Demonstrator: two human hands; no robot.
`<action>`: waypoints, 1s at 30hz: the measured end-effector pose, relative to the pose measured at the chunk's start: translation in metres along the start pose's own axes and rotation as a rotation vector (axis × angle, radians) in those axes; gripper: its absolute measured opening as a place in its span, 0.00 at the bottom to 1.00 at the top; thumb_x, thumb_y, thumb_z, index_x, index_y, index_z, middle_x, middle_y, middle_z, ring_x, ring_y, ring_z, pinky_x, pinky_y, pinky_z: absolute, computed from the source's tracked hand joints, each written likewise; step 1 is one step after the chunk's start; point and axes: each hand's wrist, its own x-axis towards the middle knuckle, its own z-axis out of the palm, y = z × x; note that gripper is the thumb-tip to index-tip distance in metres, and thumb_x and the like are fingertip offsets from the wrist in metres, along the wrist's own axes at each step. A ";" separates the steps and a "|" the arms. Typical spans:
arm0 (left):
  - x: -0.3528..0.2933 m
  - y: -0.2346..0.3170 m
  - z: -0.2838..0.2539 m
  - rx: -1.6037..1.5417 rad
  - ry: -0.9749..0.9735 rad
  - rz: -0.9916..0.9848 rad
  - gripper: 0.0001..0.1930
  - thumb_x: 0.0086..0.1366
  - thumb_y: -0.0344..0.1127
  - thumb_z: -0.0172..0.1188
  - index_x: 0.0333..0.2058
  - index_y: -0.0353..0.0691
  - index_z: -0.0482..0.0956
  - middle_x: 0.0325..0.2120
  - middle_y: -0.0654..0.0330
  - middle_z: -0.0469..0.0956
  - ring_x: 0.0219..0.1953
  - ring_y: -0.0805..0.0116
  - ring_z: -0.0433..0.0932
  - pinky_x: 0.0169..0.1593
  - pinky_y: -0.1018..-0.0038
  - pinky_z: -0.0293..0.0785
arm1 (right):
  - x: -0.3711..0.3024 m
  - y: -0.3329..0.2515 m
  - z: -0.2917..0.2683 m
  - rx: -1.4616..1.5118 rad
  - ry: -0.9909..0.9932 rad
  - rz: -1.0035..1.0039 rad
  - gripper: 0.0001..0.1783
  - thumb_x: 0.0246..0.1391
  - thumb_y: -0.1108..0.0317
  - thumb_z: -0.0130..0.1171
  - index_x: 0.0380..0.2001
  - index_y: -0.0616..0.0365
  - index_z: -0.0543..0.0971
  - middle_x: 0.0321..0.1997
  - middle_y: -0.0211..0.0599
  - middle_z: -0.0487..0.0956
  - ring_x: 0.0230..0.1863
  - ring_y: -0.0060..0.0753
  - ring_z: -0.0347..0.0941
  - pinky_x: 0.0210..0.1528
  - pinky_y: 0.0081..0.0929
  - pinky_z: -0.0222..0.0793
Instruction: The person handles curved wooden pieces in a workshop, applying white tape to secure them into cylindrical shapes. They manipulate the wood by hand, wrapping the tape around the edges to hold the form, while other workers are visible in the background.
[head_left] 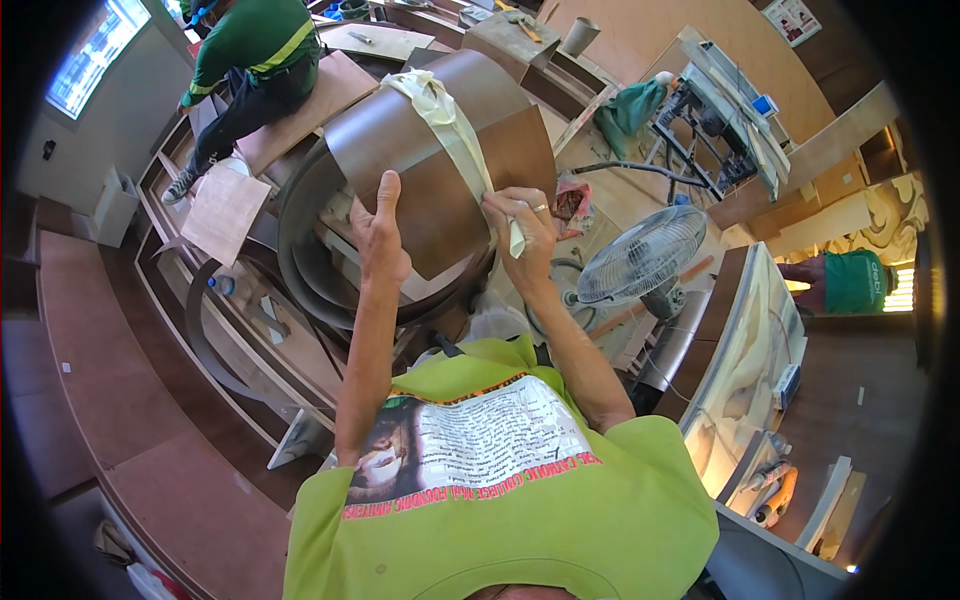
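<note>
In front of me stands a big roll of brown laminate sheet (400, 115), its layers curled into a wide cylinder. A cream strip (445, 120), crumpled at the top, runs across the outside of the roll. My right hand (524, 235) is closed on this strip at the roll's right side, and a short end sticks out below the fingers. My left hand (380, 235) is at the near left rim of the roll, thumb stretched up and the other fingers partly hidden; it appears to hold nothing. Darker coiled layers (305, 250) show beneath and left of it.
A standing fan (645, 255) is close on my right, with a table saw (715, 130) beyond. A co-worker in green (255, 50) sits at far left near a plywood piece (225, 212). Another person (850, 282) is at right. Curved wooden framing (255, 355) lies left.
</note>
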 end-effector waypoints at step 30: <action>0.023 0.029 0.006 -0.196 0.026 0.054 0.30 0.67 0.42 0.59 0.61 0.35 0.61 0.56 0.54 0.69 0.55 0.60 0.70 0.56 0.64 0.71 | -0.001 0.037 0.022 0.137 0.235 0.475 0.15 0.55 0.70 0.61 0.44 0.61 0.72 0.47 0.41 0.71 0.48 0.36 0.69 0.50 0.30 0.65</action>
